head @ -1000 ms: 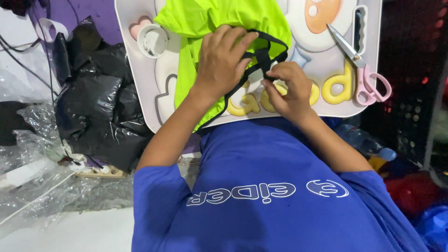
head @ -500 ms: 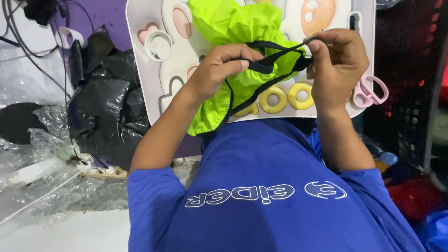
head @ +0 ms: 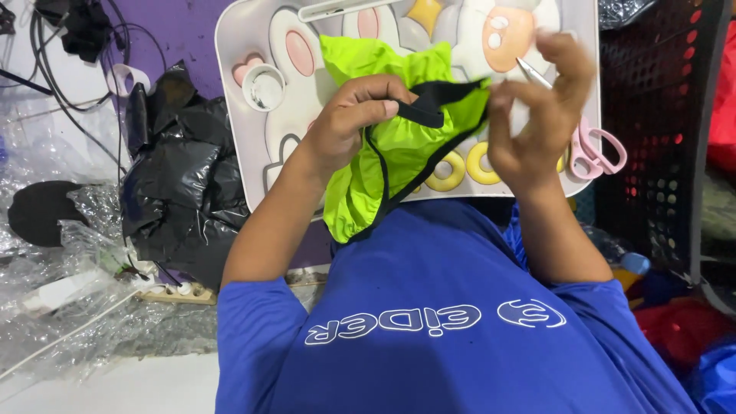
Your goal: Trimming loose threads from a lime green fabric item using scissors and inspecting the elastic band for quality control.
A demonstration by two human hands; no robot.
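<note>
A neon yellow-green fabric garment with thin black edging lies bunched on the near half of a white lap tray printed with cartoon figures, its lower end hanging over the tray's near edge toward the person's blue shirt. The left hand curls over the garment's middle, fingers pinching a black strap. The right hand is raised just right of the garment, fingers drawn together on the strap's far end; it is blurred, so the exact grip is unclear. Pink-handled scissors lie on the tray just right of that hand. A small round white cup sits on the tray's left part; I cannot tell what is in it. Left of the tray lies crumpled black plastic sheeting; right of it stands a black perforated crate.
</note>
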